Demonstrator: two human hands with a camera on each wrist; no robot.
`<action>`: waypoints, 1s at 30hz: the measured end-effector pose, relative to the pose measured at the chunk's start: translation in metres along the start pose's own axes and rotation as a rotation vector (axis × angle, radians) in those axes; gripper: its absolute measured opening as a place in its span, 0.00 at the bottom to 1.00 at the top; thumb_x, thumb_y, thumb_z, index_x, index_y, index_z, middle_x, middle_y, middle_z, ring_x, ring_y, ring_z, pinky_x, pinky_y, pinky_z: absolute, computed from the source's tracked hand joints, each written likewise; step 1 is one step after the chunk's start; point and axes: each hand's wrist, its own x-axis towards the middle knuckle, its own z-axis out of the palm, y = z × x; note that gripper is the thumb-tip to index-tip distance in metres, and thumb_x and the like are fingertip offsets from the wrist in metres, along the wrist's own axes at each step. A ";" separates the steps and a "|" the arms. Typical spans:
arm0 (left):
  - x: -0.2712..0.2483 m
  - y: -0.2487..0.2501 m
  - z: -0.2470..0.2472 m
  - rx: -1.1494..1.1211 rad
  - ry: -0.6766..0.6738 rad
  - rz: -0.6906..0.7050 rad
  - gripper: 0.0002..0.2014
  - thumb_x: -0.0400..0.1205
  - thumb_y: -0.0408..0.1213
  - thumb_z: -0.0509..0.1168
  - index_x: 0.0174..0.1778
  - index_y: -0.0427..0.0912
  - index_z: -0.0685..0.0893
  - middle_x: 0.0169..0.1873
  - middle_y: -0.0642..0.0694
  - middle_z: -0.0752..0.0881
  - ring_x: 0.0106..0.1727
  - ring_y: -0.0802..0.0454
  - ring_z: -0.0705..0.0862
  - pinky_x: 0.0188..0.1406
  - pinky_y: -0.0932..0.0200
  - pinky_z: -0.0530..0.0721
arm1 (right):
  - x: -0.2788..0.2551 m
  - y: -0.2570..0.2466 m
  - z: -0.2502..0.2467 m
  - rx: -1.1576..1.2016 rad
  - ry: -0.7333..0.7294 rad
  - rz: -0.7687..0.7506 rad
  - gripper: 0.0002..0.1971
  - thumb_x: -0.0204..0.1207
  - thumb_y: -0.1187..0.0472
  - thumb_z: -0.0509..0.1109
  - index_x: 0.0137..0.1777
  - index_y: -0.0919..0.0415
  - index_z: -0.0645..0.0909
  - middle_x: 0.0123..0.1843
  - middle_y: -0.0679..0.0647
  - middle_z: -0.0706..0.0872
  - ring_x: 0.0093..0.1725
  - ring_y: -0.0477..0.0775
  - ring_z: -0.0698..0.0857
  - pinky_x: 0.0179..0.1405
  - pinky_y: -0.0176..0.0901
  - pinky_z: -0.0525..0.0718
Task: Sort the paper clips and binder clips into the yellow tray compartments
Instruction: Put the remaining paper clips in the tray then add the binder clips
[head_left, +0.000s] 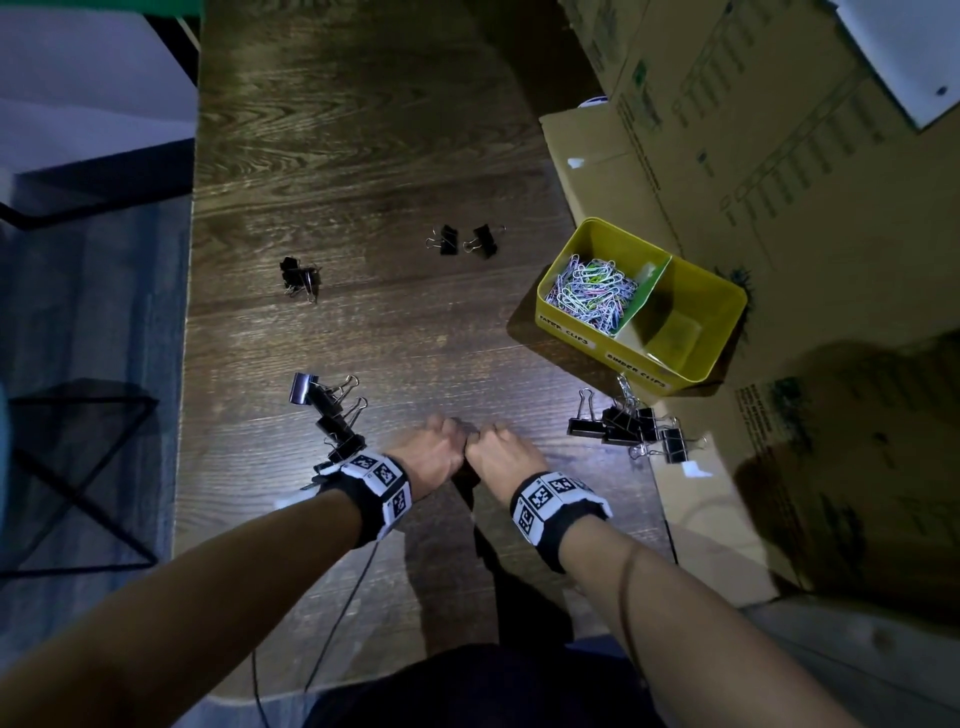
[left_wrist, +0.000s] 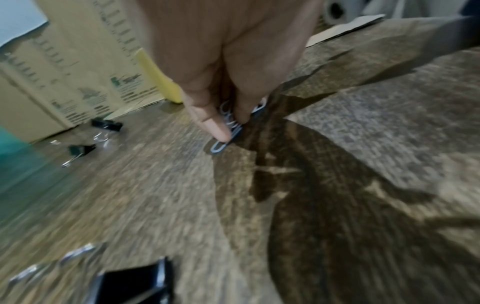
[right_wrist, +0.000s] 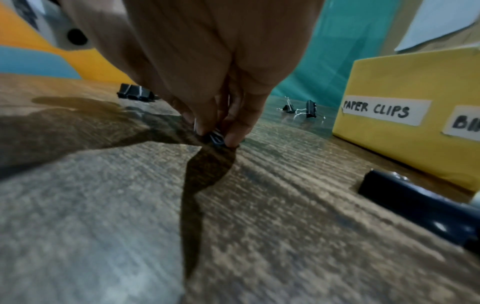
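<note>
The left hand (left_wrist: 221, 67) pinches a few paper clips (left_wrist: 228, 125) between thumb and fingertips against the wooden table (head_left: 363, 156), and touching it, the right hand (right_wrist: 207, 67) pinches a small dark clip (right_wrist: 217, 138) on the same spot. Black binder clips (head_left: 631, 428) lie just right of the right fingers, others just left of the left fingers and more ahead. The yellow tray (head_left: 722, 332) stands ahead and right of the fingers, its left compartment heaped with colored paper clips (head_left: 592, 296).

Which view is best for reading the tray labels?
Right wrist: the yellow tray stands close, "PAPER CLIPS" label sharp, the next one cut off at "BI". Head view shows both labels, small and tilted. Left wrist catches only a blurred yellow sliver behind the left hand.
</note>
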 end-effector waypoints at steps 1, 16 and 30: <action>-0.001 0.004 0.000 0.020 -0.010 -0.010 0.19 0.83 0.28 0.49 0.72 0.30 0.65 0.64 0.32 0.73 0.63 0.37 0.71 0.59 0.48 0.79 | -0.001 0.000 -0.001 -0.014 0.001 -0.023 0.15 0.81 0.74 0.54 0.65 0.73 0.76 0.62 0.68 0.80 0.65 0.64 0.79 0.58 0.53 0.80; -0.003 0.013 -0.020 0.093 0.032 0.001 0.14 0.84 0.25 0.48 0.57 0.31 0.77 0.58 0.34 0.80 0.57 0.40 0.79 0.54 0.54 0.73 | -0.010 0.000 -0.006 -0.120 -0.018 -0.112 0.16 0.80 0.74 0.55 0.64 0.75 0.76 0.62 0.69 0.81 0.63 0.69 0.80 0.59 0.56 0.80; 0.015 -0.012 -0.005 -0.092 0.043 -0.147 0.16 0.81 0.38 0.58 0.64 0.37 0.76 0.52 0.35 0.85 0.51 0.38 0.84 0.47 0.51 0.81 | -0.004 0.019 0.002 0.454 -0.003 0.320 0.12 0.78 0.55 0.66 0.50 0.64 0.85 0.45 0.65 0.86 0.46 0.64 0.86 0.41 0.48 0.83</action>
